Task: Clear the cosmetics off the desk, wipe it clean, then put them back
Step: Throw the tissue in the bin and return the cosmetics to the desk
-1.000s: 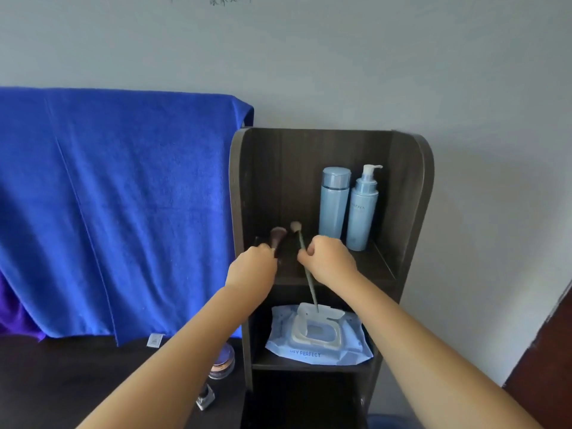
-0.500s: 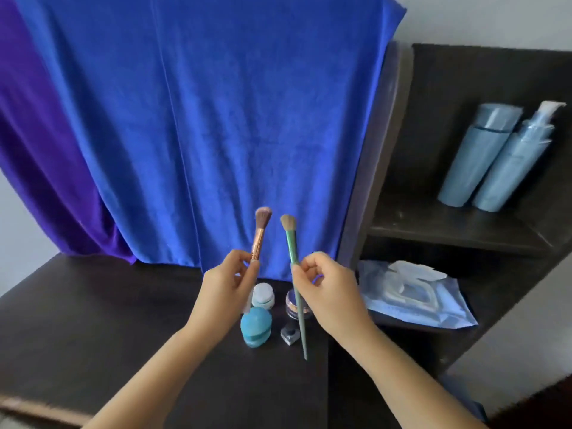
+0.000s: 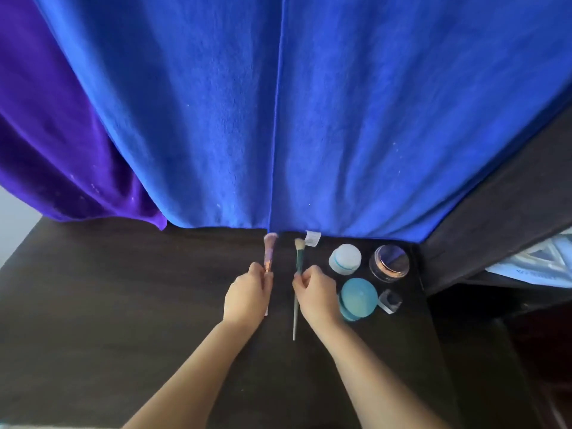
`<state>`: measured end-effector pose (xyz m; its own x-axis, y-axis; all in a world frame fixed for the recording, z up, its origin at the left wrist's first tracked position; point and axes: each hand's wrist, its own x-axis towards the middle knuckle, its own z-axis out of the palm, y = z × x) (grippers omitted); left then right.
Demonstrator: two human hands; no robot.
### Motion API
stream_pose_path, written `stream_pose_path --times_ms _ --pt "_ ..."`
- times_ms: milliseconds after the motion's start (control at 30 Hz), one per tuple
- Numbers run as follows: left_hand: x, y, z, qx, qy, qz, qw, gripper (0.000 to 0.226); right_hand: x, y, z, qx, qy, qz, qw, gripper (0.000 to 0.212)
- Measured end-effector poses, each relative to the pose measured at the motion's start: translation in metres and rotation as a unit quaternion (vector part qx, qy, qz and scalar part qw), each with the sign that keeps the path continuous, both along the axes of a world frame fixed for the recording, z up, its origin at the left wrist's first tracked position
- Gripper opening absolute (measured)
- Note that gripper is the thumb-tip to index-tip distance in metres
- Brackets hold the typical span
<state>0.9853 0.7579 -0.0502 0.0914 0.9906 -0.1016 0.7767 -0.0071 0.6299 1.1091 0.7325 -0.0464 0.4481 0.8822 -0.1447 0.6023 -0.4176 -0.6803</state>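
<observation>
From the head camera, your left hand (image 3: pixel 247 292) has its grip closed around the pink makeup brush (image 3: pixel 268 253), fingers curled on the copper ferrule and handle, with the pale pink bristles pointing away from you toward the hem of the blue towel (image 3: pixel 309 119). Your right hand (image 3: pixel 315 292) pinches the teal makeup brush (image 3: pixel 298 264) partway along its handle, so its grip is closed on that brush too; the cream bristles point away from you and the thin tail of the handle runs back past your wrist over the dark desk (image 3: pixel 123 305). The two brushes lie roughly parallel, near each other but apart, low over the desk; you cannot tell whether either one touches the surface

To the right of your right hand sits a cluster of cosmetics on the desk: a white jar (image 3: pixel 345 259) with a blue band, a dark jar with a reflective lid (image 3: pixel 389 263) just beside it, a round teal case (image 3: pixel 357 299) close to your right wrist, and a small clear square bottle (image 3: pixel 390 301) next to that case. A white care label (image 3: pixel 312 238) hangs from the towel's edge near the teal brush's bristles. A purple cloth (image 3: pixel 55 134) hangs to the left of the blue towel. At the far right, a dark shelf unit (image 3: pixel 495 196) holds a pack of wet wipes (image 3: pixel 538 264), only partly in view
</observation>
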Motion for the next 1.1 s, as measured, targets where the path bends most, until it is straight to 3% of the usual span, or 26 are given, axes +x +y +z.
stream_pose_path --times_ms 233,400,500,667,867,1100 --pt "0.014 0.014 -0.014 -0.083 0.088 -0.053 0.991 0.033 0.007 0.006 -0.020 -0.025 -0.065 -0.008 0.998 0.021" --pt "0.005 0.019 -0.006 -0.123 0.051 -0.061 0.989 0.034 0.007 0.004 -0.009 -0.027 -0.055 -0.022 0.998 0.028" --pt "0.003 0.015 0.019 -0.067 0.002 -0.060 0.996 0.032 0.011 0.002 0.021 0.012 -0.037 -0.021 0.999 0.029" --pt "0.030 0.013 0.103 0.103 -0.092 -0.100 0.985 0.025 0.046 -0.010 0.111 0.150 -0.006 -0.057 0.987 0.019" --pt "0.121 -0.018 0.202 0.227 -0.204 -0.195 0.932 0.023 0.133 -0.061 0.210 0.286 -0.001 -0.097 0.953 0.011" --pt "0.269 -0.086 0.270 0.282 -0.268 -0.365 0.846 0.019 0.263 -0.145 0.280 0.370 -0.055 -0.152 0.915 0.008"
